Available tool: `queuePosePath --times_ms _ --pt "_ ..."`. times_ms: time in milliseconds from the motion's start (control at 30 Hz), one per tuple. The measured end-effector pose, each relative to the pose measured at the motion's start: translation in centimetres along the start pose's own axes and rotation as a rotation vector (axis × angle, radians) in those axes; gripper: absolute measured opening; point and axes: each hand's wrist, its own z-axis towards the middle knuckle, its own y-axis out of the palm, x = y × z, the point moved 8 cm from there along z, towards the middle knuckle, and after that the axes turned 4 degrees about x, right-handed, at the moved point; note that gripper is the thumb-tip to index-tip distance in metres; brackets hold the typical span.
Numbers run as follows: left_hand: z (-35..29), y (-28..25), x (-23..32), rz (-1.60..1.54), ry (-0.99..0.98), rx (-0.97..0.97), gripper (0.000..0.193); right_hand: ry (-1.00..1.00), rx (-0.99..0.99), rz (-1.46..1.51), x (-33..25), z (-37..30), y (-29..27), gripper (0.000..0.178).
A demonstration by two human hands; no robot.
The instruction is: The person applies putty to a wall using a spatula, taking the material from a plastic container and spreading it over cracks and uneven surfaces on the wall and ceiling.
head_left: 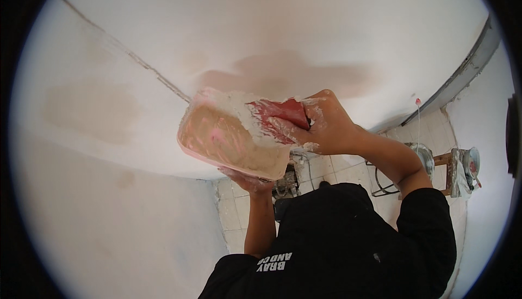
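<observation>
Left hand [246, 180] clasps the pink rectangular tub [204, 161] from beneath, apparently bearing its weight; right hand [330, 127], apart from the left, clamps the red spreader [286, 114] at the tub's right side, seemingly for control.

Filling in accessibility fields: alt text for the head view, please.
A person's left hand holds a pinkish tub of beige paste from below; the right hand grips a flat, smeared red tool at its right side. A pale wall with a dark line is behind, tiled floor below.
</observation>
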Motion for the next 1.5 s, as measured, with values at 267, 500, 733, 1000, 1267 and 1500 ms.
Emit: queuePosePath --times_ms 267,500,733,1000,1267,1500 --pt "2.9 -6.7 0.8 0.169 0.086 0.051 0.075 0.151 0.053 0.082 -2.6 2.7 6.2 0.016" --pt "4.2 -13.2 -3.9 -1.039 -0.664 0.090 0.076 0.287 0.126 0.447 -2.4 3.7 16.8 0.019" --pt "6.8 -22.6 -1.0 -0.268 -0.153 0.255 0.094 0.361 0.032 0.309 -5.5 4.2 21.4 0.022" --pt "6.2 -19.6 -6.3 -1.092 -0.807 -0.009 0.086 0.414 -0.127 0.150 -5.2 4.7 22.4 0.030" --pt "7.7 -17.3 -5.4 -0.613 -0.472 -0.285 0.068 0.489 -0.185 0.077 -3.3 2.3 22.5 0.035" --pt "7.3 -17.9 -5.4 -0.321 -0.112 -0.297 0.091 0.557 -0.082 0.061 -2.9 1.4 22.9 0.040"
